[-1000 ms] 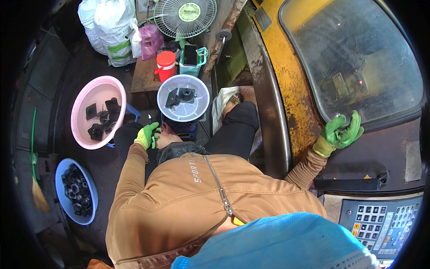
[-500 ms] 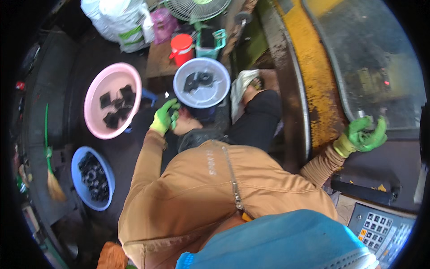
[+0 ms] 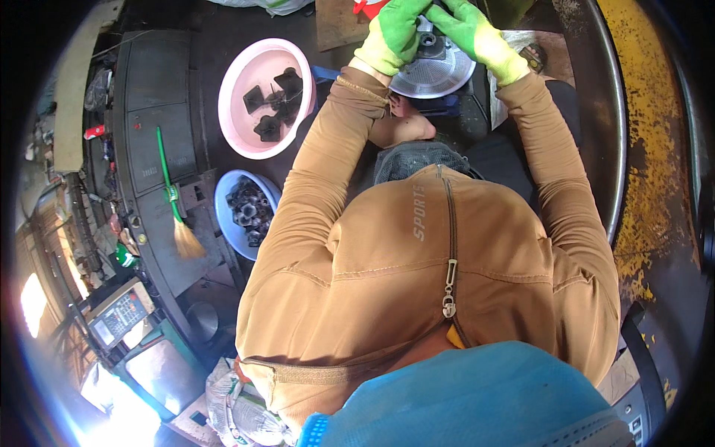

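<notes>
My two green-gloved hands are raised close together over a pale plastic basket (image 3: 450, 80). My left hand (image 3: 397, 33) has its fingers closed near the upper edge of the picture. Facing it, my right hand (image 3: 480, 37) is bent inward, its closed fingertips almost meeting the left ones. Anything between them is too small or hidden to name. Below the fingers, a dark part with a round hole (image 3: 430, 46) lies in the basket. A pink basin (image 3: 229, 100) to the left contains several black parts (image 3: 268, 128).
Nearer on the left, a blue basin (image 3: 225, 223) is filled with black ring-like pieces. A green-handled broom (image 3: 165, 167) leans by a grey cabinet (image 3: 160, 82). On the right runs a worn yellow machine edge (image 3: 640, 149). Part of a red container (image 3: 366, 9) shows behind my left hand.
My right hand has come from the machine at far right to the basket. My left hand has moved from beside the basket to above it. The view has shifted left.
</notes>
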A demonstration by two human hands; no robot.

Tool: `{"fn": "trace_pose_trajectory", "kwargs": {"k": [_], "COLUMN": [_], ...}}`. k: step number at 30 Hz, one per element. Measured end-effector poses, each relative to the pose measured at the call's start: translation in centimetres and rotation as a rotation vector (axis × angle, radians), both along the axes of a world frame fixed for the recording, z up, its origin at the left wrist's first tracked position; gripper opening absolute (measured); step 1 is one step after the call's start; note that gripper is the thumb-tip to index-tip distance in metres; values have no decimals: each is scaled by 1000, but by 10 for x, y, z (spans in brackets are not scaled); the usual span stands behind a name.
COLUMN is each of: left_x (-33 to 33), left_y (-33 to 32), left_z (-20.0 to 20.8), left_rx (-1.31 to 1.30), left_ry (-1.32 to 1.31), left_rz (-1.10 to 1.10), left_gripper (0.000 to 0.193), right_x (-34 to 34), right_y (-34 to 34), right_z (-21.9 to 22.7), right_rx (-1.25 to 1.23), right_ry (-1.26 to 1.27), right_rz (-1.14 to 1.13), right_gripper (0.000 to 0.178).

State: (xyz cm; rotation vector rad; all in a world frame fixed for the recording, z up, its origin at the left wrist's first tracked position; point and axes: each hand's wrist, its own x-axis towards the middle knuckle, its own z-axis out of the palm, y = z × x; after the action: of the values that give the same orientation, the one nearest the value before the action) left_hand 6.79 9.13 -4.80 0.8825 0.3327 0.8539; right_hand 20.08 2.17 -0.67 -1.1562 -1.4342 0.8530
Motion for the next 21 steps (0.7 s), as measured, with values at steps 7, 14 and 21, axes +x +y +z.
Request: {"fn": "trace_pose_trajectory", "kwargs": {"k": [7, 14, 21], "left_x": [0, 49, 24], "left_y": [45, 77, 36], "left_z": [-123, -194, -85], "left_rx": [868, 1049, 536], "left_ry": [1499, 1815, 1015], "left_rz": [14, -285, 142], "left_gripper": [78, 60, 57], "right_x": [48, 54, 63], "right_y": [19, 19, 1], "right_z": [-23, -13, 14], "right_rx": [-221, -299, -213], "right_ry": [507, 446, -25], "right_rz": [-151, -192, -343], "right_gripper": [28, 37, 47]}}
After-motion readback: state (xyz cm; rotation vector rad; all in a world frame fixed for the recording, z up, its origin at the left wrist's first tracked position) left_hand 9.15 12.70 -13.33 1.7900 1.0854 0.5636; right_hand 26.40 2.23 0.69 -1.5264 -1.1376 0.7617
